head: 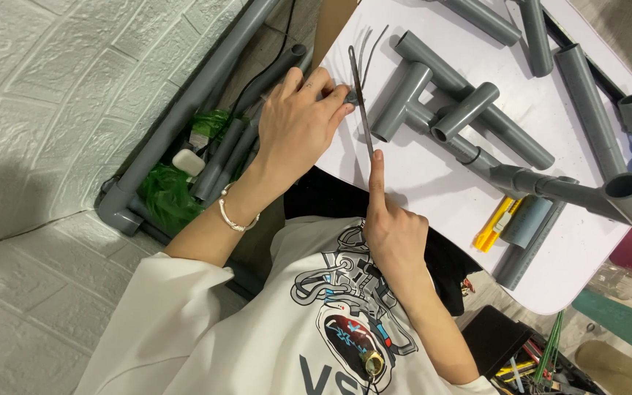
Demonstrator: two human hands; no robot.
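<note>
The left hand [298, 124], in the upper middle of the frame, has its fingers curled together, pinching a small grey piece [350, 96] at the table [418, 183] edge. The right hand [393, 230], at centre, grips the lower end of a thin blade [360, 95], index finger stretched straight along it, the other fingers folded shut. The blade runs up across the grey piece, touching it. Just right of it lies a pipe assembly [462, 117] of grey tubes and tees. A yellow cutter [494, 223] lies at lower right, beside a short tube. More pipes [206, 88] lie at upper left, over green netting [166, 190]. A bracelet [234, 219] rings the left wrist
</note>
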